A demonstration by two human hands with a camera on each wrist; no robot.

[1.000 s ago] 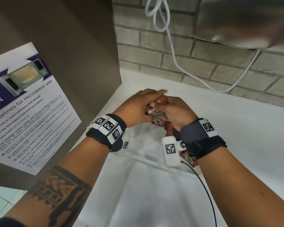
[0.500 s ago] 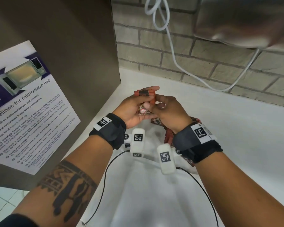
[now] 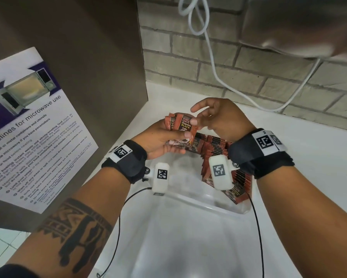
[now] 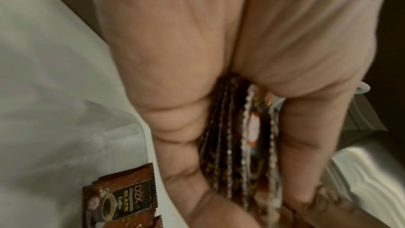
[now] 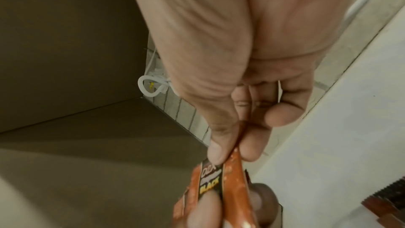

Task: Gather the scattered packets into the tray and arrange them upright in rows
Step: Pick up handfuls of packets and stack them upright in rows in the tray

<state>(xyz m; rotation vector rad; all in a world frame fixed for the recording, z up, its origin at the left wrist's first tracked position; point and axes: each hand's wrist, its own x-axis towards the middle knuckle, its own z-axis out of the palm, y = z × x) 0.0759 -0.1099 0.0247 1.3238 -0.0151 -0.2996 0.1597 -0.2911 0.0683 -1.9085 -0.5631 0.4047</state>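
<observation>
My left hand (image 3: 160, 137) grips a fanned stack of packets (image 3: 180, 125) above the tray's (image 3: 224, 207) far edge, while my right hand (image 3: 218, 117) pinches the front packet (image 5: 221, 176).

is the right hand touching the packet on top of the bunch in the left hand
Touching. The right wrist view shows the right hand pinching the top packet between thumb and fingertip, with no gap; the left hand grips the bunch below.

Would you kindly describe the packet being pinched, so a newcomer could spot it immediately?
Start at the clear tray on the white counter; above its far end the left hand holds a bunch of packets. The front packet faces up, reading "D2X Black Coffee". It alone is pinched by the right hand.
</observation>
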